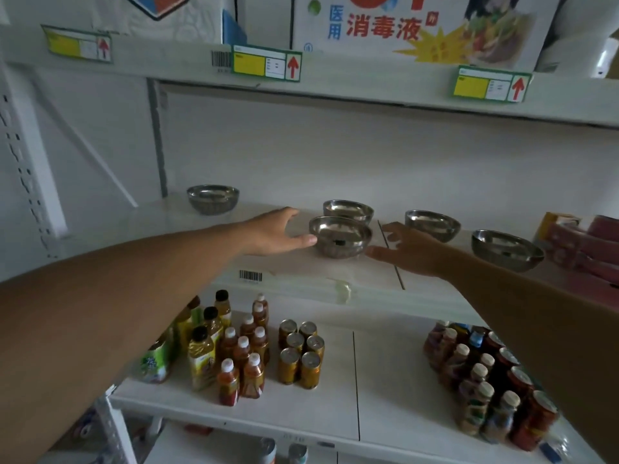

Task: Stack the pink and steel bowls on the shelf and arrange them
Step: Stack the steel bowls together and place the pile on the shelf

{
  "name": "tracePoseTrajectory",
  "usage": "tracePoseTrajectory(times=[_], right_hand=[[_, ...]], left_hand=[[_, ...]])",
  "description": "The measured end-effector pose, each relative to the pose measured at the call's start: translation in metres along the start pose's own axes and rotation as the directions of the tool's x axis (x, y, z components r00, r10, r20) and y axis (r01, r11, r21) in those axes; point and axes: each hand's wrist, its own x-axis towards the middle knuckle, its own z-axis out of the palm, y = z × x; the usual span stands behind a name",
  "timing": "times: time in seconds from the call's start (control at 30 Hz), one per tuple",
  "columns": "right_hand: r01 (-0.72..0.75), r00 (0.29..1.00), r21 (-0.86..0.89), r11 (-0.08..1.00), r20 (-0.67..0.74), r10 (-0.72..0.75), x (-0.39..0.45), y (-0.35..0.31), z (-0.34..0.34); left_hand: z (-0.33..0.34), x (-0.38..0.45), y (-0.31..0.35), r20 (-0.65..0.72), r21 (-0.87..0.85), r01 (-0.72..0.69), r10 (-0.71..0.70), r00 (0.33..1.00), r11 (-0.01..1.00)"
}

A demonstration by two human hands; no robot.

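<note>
Several steel bowls stand on the middle shelf (167,226). The nearest steel bowl (340,236) sits between my hands. My left hand (274,232) is open, its thumb tip touching that bowl's left side. On the bowl's right, my right hand (407,249) has its fingers spread, just short of the wall. A second bowl (348,211) stands right behind. More bowls rest at the far left (212,198), right of centre (432,224) and near the right (505,250). Pink bowls (582,246) lie stacked at the right edge.
The shelf below holds drink bottles (231,353), gold cans (301,353) and more bottles (485,380) on the right. The upper shelf edge (335,85) overhangs with yellow price tags. A cardboard box (418,25) stands on top. A yellow packet (556,222) lies behind the pink bowls.
</note>
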Motion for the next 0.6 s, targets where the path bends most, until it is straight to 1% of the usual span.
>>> tracePoseTrajectory(times=[0.17, 0.33, 0.5, 0.6], right_hand=[[-0.020, 0.999, 0.042, 0.999, 0.027, 0.019, 0.008, 0.006, 0.008], [0.002, 0.998, 0.083, 0.997, 0.062, -0.007, 0.015, 0.018, 0.005], [0.061, 0.997, 0.067, 0.996, 0.044, -0.064, 0.030, 0.033, 0.005], [0.124, 0.989, 0.078, 0.989, 0.069, -0.129, 0.040, 0.041, 0.009]], left_hand=[[0.018, 0.009, -0.008, 0.014, -0.028, 0.039, -0.039, 0.999, 0.999], [0.026, 0.017, 0.002, 0.022, -0.051, 0.096, -0.095, 0.995, 0.994], [0.031, 0.028, 0.021, 0.011, -0.063, 0.129, -0.129, 0.992, 0.990], [0.039, 0.032, 0.024, 0.028, -0.074, 0.161, -0.159, 0.987, 0.984]])
